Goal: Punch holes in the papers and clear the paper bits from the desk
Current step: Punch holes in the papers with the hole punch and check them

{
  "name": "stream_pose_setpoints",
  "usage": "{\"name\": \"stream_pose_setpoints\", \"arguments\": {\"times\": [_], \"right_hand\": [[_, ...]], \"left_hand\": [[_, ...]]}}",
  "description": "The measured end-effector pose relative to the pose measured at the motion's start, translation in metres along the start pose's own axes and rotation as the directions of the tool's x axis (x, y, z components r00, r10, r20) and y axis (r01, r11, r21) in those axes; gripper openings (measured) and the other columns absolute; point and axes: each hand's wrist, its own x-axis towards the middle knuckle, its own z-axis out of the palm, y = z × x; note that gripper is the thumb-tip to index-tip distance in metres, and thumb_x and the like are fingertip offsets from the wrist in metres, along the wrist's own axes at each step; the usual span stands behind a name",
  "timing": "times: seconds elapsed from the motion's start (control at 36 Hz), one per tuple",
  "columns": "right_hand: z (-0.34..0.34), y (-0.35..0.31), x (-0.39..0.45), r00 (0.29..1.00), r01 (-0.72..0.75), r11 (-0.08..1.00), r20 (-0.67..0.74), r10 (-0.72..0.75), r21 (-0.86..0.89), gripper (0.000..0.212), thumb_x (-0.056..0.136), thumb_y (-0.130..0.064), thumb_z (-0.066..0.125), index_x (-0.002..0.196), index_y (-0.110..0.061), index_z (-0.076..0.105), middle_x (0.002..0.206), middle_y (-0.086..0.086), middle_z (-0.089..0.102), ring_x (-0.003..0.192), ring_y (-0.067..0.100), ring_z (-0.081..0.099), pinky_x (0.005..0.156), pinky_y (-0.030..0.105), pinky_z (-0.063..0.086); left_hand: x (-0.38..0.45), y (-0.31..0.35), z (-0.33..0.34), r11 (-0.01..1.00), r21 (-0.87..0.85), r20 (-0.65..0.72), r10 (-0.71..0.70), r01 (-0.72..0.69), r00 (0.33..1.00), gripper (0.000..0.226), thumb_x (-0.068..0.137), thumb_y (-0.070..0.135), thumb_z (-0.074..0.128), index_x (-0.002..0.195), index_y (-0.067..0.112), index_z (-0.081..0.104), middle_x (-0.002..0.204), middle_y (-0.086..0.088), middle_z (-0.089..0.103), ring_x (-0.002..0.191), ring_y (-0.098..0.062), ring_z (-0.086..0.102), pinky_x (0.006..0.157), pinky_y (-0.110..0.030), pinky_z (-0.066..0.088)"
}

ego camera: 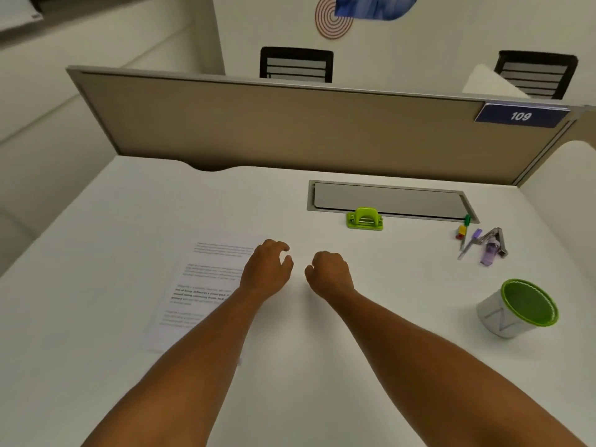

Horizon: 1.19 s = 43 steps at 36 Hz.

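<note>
Head view — single entry.

Step in hand, as judged: nothing is punched yet; the papers and the punch are still to be brought together. It is best done by squaring the sheets into one stack, sliding one edge fully into the punch's slot, and pressing the lever straight down with the punch flat on the surface. The small cup could be kept near for the bits.

Hands: left hand [266,269] is held over the right edge of the papers, fingers loosely curled, nothing grasped; whether it touches the sheet cannot be told. Right hand [330,274] is held just beside it above bare surface, fingers curled under, nothing seen in it.

Papers [200,285]: thin white printed sheets, flat, left of centre on the surface [96,317], which is smooth, matt, white.

Hole punch [364,218]: lime-green, arched lever on a flat base — well beyond the hands, against a grey recessed cable flap [387,198].

Cup [519,308]: round, grey-white wall, green rim and inside, at the right.

Small items [480,243]: a metal stapler-like piece, purple and green bits; details too small to tell.

Partition [290,124]: beige, fabric-like, tagged 109.
</note>
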Motion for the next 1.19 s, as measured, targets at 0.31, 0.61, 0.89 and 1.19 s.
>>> {"name": "stream_pose_setpoints", "arguments": {"times": [0.31,0.61,0.89,1.19], "right_hand": [[0.042,-0.058,-0.008,0.977,-0.115,0.989,0.19,0.096,0.091,0.022,0.079,-0.013,0.053,0.063,-0.012,0.038,0.06,0.001,0.047,0.053,0.017,0.043,0.044,0.022,0.029],[0.064,-0.084,-0.005,0.96,-0.247,0.936,0.192,0.202,0.25,0.013,0.071,-0.01,0.052,0.064,-0.013,0.041,0.064,0.006,0.056,0.054,0.023,0.051,0.049,0.021,0.038],[0.074,-0.105,-0.008,0.917,-0.397,0.802,0.22,0.332,0.447,0.008,0.074,-0.016,0.054,0.07,-0.01,0.051,0.066,0.007,0.063,0.053,0.027,0.064,0.052,0.026,0.049],[0.077,-0.116,-0.004,0.859,-0.511,0.648,0.346,0.377,0.564,0.012,0.077,-0.012,0.056,0.084,-0.003,0.059,0.086,0.013,0.068,0.075,0.033,0.07,0.073,0.048,0.061]], "left_hand": [[-0.016,-0.092,-0.066,0.957,-0.003,-0.152,-0.287,0.29,0.946,0.031,0.093,0.021,0.059,0.122,0.01,0.063,0.129,-0.013,0.059,0.126,-0.031,0.045,0.094,-0.042,0.048],[-0.02,-0.147,-0.095,0.791,0.15,-0.074,-0.59,0.594,0.804,0.057,0.093,0.039,0.057,0.137,0.004,0.045,0.134,-0.021,0.045,0.126,-0.038,0.041,0.099,-0.046,0.043],[-0.017,-0.16,-0.104,0.823,0.24,-0.002,-0.529,0.514,0.848,0.048,0.094,0.032,0.06,0.13,0.004,0.049,0.131,-0.02,0.046,0.122,-0.036,0.046,0.096,-0.041,0.046],[-0.014,-0.169,-0.101,0.828,0.262,0.001,-0.515,0.496,0.857,0.051,0.093,0.037,0.063,0.13,0.005,0.048,0.132,-0.017,0.046,0.121,-0.034,0.047,0.094,-0.042,0.048]]}}
